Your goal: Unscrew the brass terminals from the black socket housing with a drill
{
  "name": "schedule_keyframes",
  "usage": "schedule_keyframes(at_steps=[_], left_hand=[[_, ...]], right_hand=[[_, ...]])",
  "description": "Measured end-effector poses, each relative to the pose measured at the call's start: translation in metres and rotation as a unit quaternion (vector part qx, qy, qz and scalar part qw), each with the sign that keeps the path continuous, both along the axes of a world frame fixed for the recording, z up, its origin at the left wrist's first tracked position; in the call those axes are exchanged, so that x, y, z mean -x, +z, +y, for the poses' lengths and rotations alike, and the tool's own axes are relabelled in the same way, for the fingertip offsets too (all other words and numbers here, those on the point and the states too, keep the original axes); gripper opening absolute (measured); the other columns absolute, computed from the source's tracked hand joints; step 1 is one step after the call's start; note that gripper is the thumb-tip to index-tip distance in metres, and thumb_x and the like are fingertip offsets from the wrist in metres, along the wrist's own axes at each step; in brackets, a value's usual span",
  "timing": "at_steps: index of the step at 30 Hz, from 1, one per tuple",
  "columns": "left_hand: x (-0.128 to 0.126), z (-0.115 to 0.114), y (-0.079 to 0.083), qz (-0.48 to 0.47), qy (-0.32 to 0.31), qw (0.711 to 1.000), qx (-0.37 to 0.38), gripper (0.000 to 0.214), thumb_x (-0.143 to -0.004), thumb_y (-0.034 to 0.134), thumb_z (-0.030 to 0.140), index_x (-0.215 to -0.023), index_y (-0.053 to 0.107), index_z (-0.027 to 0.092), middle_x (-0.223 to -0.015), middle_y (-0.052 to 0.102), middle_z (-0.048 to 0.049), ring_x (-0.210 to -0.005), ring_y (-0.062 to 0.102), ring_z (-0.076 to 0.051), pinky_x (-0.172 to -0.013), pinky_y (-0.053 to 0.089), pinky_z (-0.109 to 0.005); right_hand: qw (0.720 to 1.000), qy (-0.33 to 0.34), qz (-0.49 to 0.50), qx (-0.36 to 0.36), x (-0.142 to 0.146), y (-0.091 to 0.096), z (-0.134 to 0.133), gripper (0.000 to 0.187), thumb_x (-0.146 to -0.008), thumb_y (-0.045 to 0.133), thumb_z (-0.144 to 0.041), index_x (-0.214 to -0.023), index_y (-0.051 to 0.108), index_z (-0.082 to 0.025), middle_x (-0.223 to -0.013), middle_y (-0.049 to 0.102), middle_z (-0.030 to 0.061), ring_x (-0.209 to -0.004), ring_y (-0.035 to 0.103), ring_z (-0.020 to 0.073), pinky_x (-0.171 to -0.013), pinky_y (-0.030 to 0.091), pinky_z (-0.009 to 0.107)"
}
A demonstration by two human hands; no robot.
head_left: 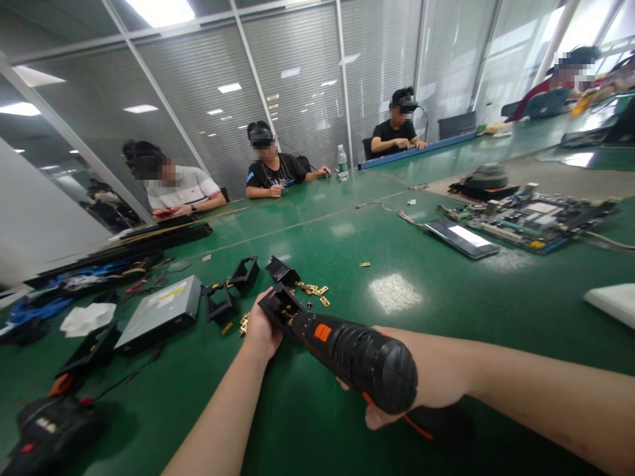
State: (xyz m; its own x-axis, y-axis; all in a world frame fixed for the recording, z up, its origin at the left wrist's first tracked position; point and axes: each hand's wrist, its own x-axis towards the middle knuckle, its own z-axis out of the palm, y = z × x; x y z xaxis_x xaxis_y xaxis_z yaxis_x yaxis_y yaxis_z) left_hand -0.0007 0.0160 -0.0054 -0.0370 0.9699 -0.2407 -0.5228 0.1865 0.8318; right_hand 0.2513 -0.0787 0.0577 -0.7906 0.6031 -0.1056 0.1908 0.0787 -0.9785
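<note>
My right hand (397,390) is wrapped round the grip of a black and orange cordless drill (357,357). The drill points away to the upper left, its front end at a black plastic housing (280,301). My left hand (262,330) holds that housing by its left side, tilted on the green table. Brass-coloured pieces show inside the housing; the bit's tip is too small to make out. Several small brass plates (312,289) lie just behind the housing, and more brass parts (244,324) lie left of my left hand. Similar black housings (245,272) stand nearby.
A silver disc drive (161,311) lies to the left, with another power tool (52,420) at the lower left. A phone (461,238) and a circuit board (540,215) are at the right. A water bottle (342,164) stands at the far edge, where several people sit.
</note>
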Motion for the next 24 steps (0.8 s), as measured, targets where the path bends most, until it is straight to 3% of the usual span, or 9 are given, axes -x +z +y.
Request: schedule_keyframes(at_steps=[2,6,9,14,24], left_hand=[[0.0,0.0,0.0,-0.001,0.001,1.0,0.0,0.017,-0.076,0.057,0.033,-0.076,0.062,0.017,-0.067,0.066,-0.0032,-0.06,0.064,-0.02,-0.063,0.053,-0.034],[-0.001,-0.001,0.001,0.006,0.015,1.0,0.002,0.016,-0.076,0.058,0.033,-0.075,0.062,0.018,-0.066,0.064,-0.0018,-0.059,0.063,-0.019,-0.064,0.053,-0.034],[-0.001,-0.001,0.001,0.014,0.028,1.0,0.002,0.015,-0.076,0.059,0.033,-0.075,0.062,0.018,-0.065,0.064,-0.0012,-0.059,0.063,-0.019,-0.063,0.052,-0.033],[-0.001,0.0,0.0,0.023,0.019,1.0,-0.007,0.015,-0.076,0.058,0.033,-0.074,0.061,0.018,-0.065,0.063,-0.0017,-0.06,0.063,-0.02,-0.064,0.053,-0.035],[-0.002,-0.001,0.001,0.006,0.017,1.0,0.015,0.017,-0.076,0.057,0.035,-0.076,0.062,0.018,-0.067,0.065,-0.0026,-0.064,0.066,-0.022,-0.065,0.054,-0.037]], right_hand=[[1.0,0.006,-0.011,0.005,-0.001,0.001,0.002,0.044,-0.056,0.086,-0.019,-0.092,0.063,-0.013,-0.071,0.061,-0.0036,-0.069,0.059,0.0133,-0.065,0.05,0.024],[1.0,0.019,-0.008,0.013,-0.003,0.006,0.005,0.035,-0.056,0.085,-0.015,-0.083,0.063,-0.012,-0.073,0.06,-0.0039,-0.07,0.057,0.0115,-0.067,0.048,0.023],[0.999,0.016,0.007,0.028,-0.006,0.009,0.006,0.037,-0.055,0.085,-0.014,-0.087,0.065,-0.013,-0.075,0.059,-0.0039,-0.069,0.055,0.011,-0.064,0.047,0.022],[1.0,0.005,-0.003,-0.003,-0.007,0.006,0.007,0.04,-0.057,0.085,-0.02,-0.092,0.067,-0.014,-0.079,0.061,-0.0011,-0.079,0.059,0.0164,-0.074,0.048,0.027],[0.996,-0.002,-0.055,-0.063,-0.003,-0.003,0.003,0.031,-0.057,0.085,-0.025,-0.078,0.065,-0.013,-0.068,0.057,-0.0025,-0.074,0.057,0.0161,-0.071,0.047,0.026]])
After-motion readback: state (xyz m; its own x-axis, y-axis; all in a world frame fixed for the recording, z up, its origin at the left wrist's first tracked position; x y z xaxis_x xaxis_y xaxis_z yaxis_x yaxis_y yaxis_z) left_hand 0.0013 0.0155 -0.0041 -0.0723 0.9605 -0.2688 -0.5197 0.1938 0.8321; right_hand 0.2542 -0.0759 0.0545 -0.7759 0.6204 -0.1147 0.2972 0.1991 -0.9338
